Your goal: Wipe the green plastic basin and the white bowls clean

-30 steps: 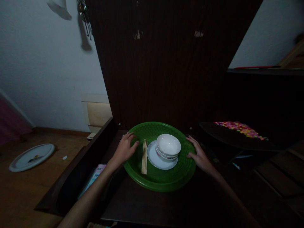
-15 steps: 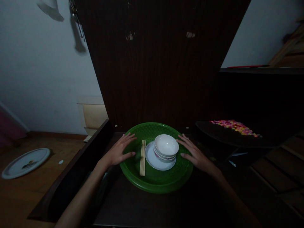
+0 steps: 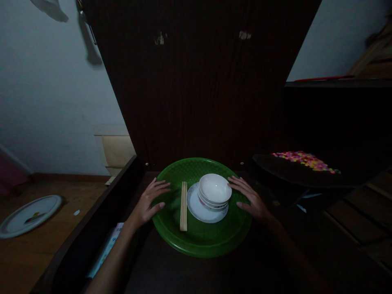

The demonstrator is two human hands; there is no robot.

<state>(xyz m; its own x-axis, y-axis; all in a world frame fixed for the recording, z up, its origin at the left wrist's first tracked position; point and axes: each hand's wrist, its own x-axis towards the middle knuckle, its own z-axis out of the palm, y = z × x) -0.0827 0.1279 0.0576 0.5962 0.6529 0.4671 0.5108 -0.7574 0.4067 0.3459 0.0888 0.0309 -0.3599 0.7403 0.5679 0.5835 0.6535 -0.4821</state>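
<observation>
1. Green basin [image 3: 202,252], head view: sits between the two sets of fingers, its rim partly hidden by each.
2. Left hand [image 3: 148,204]: fingers spread, thumb well apart, nothing gripped. Rim contact: can't tell.
3. Chopsticks [image 3: 183,208]: in basin, right of left fingertips, clear gap. Long axis runs near-to-far, roughly square across where those fingers point. Left hand is nearer.
4. Right hand [image 3: 250,201]: also spread, no grip visible, fingertips at the bowls' right edge. Touching them or not: can't tell.
5. Stacked bowls [image 3: 214,190]: immediately left of right fingertips, right hand nearer. They stand on plate [image 3: 205,216], which lies between chopsticks and right thumb.
</observation>
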